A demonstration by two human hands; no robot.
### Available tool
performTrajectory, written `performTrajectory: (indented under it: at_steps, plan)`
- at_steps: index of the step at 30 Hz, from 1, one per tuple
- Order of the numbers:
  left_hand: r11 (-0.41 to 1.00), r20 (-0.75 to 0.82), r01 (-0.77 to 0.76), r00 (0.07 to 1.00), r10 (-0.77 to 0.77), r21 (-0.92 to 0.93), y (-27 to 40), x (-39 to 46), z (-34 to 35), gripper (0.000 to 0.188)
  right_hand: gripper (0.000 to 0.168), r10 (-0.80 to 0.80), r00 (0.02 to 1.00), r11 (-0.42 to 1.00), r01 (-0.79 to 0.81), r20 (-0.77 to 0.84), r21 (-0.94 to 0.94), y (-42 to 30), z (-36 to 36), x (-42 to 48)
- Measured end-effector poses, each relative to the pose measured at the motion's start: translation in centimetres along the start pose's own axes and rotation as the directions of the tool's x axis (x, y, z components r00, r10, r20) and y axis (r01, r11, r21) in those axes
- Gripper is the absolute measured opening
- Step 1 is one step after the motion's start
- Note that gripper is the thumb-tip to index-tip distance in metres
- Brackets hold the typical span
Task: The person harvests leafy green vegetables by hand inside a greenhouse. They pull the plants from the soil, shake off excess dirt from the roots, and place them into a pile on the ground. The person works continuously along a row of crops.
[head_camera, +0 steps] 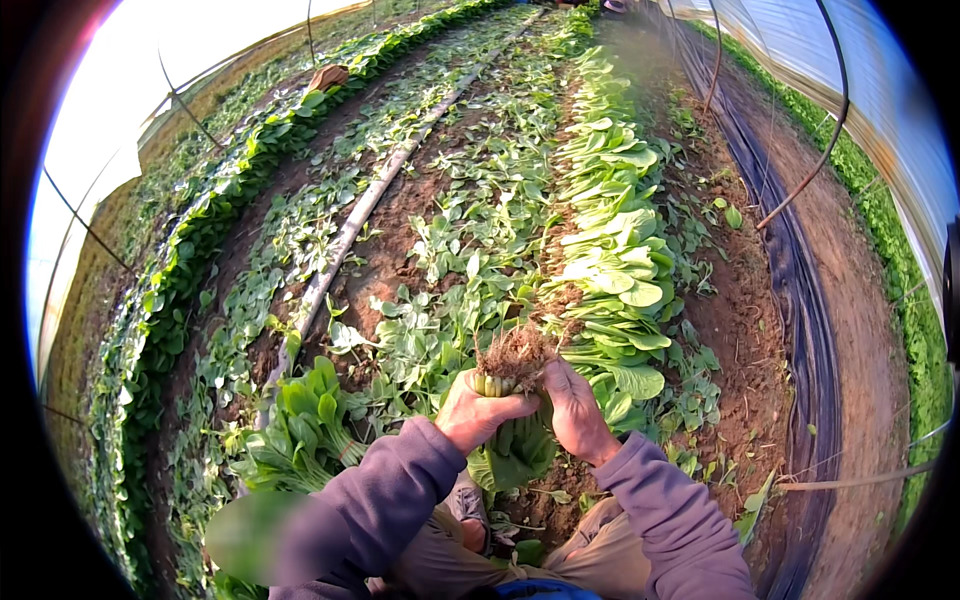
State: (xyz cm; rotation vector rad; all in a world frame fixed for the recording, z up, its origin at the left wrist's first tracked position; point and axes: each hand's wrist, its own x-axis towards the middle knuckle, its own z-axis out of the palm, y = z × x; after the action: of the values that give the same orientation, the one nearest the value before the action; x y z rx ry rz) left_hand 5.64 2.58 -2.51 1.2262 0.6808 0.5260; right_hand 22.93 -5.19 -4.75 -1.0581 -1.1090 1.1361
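My left hand [484, 412] grips a bunch of leafy greens [517, 450] by its pale stems. The bunch is upside down: a clump of soil-covered roots [517, 352] points up and away from me, and the broad leaves hang below my hands. At the right edge of the roots, the thumb and fingers of my right hand [579, 412] close on the bunch; some fingertips are hidden. Just beyond my hands begins a long row of uprooted greens [615, 277], laid with roots to the left and leaves to the right.
Tied bunches of greens [300, 427] lie at my left. A pale irrigation hose [360, 214] runs along the soil among scattered leaves [495, 232]. Standing crop [169, 292] lines the left side. Dark plastic sheeting [799, 300] and bent hoops [814, 169] flank the right.
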Motion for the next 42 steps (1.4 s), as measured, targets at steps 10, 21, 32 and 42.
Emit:
performTrajectory:
  at_steps: [10,21,32,42]
  plan:
    - [0.986,-0.161,0.006,0.986,-0.033,-0.165,1.5,-0.5,-2.4,0.037,0.039,-0.01,0.984,0.803,-0.099,-0.18,-0.587,0.3,-5.6,1.4]
    - [0.908,-0.308,-0.15,0.951,0.025,-0.39,1.7,-1.1,-3.9,0.036,0.042,-0.159,0.984,0.754,0.069,-0.08,-0.653,-0.6,1.2,-1.0]
    - [0.92,-0.303,-0.178,0.95,0.068,-0.351,1.8,-1.6,-3.3,0.028,0.024,0.091,0.991,0.912,-0.121,-0.094,-0.391,0.6,-0.2,0.0]
    - [0.973,-0.213,-0.115,0.974,0.071,-0.201,0.9,-1.6,-3.0,0.033,0.029,-0.071,0.991,0.886,0.008,-0.117,-0.464,2.2,-0.2,0.3]
